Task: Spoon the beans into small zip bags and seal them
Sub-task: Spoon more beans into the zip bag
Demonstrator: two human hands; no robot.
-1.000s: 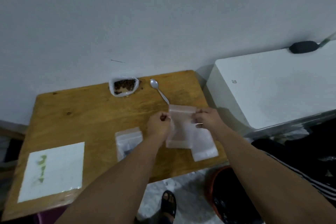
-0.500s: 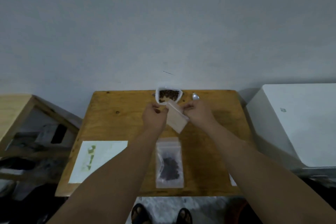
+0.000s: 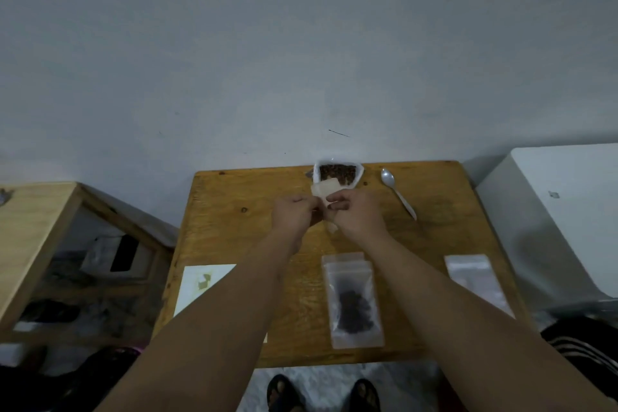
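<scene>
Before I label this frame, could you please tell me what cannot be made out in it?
Head view only:
1. Small zip bag: the left hand and right hand cover its middle, so its mouth and contents are hidden.
2. Paper sheet: left forearm covers a corner; print too blurred.
3. Filled bag: seal too blurred to judge.

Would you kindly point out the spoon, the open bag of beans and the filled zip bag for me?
spoon (image 3: pixel 400 197): head view, on the middle of its handle.
open bag of beans (image 3: pixel 337 172): head view, on the beans inside.
filled zip bag (image 3: pixel 355 306): head view, on the dark beans showing through.
</scene>
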